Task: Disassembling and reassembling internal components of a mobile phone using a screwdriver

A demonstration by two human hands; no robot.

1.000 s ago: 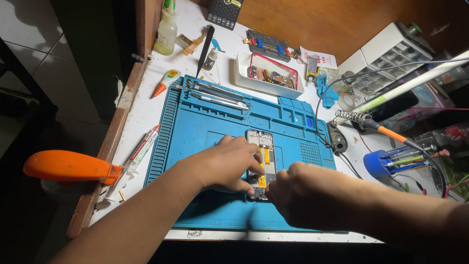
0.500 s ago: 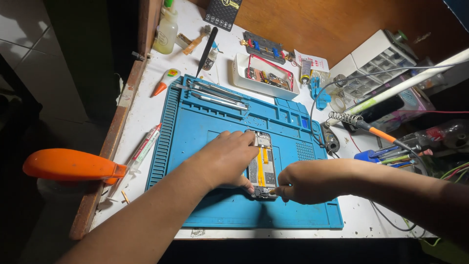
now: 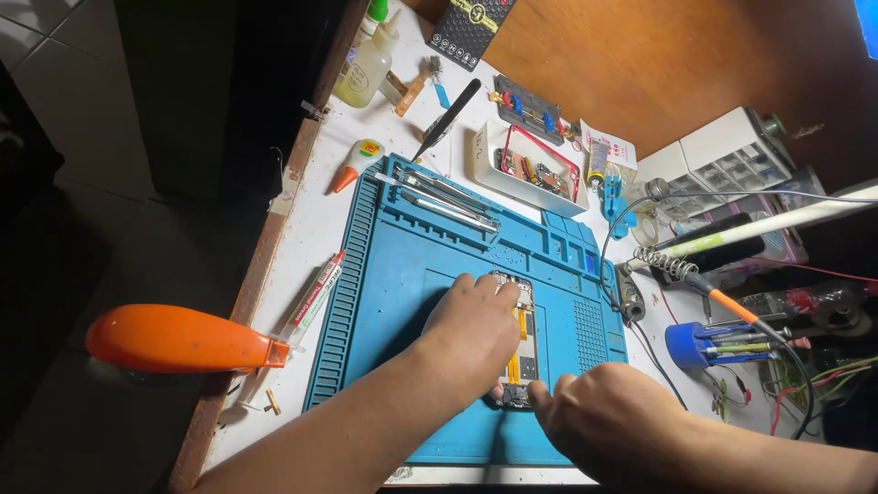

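White bench (image 3: 311, 233), lit from above, carries a blue silicone mat (image 3: 402, 302) with an opened phone (image 3: 518, 343) lying lengthwise near its middle. Left hand (image 3: 476, 334) presses flat on the phone's left side, fingers spread, not clenched. Right hand (image 3: 608, 421) is curled at the phone's lower end; grip contents hidden, cannot tell. Orange handle (image 3: 174, 338) juts off the bench's left edge. White parts tray (image 3: 526, 165) sits beyond the mat; tweezers (image 3: 444, 197) lie in the mat's top slot.

Both forearms are bare, with no sleeves in view. The left hand (image 3: 476, 334) and right hand (image 3: 608, 425) wear no gloves, rings or watch.
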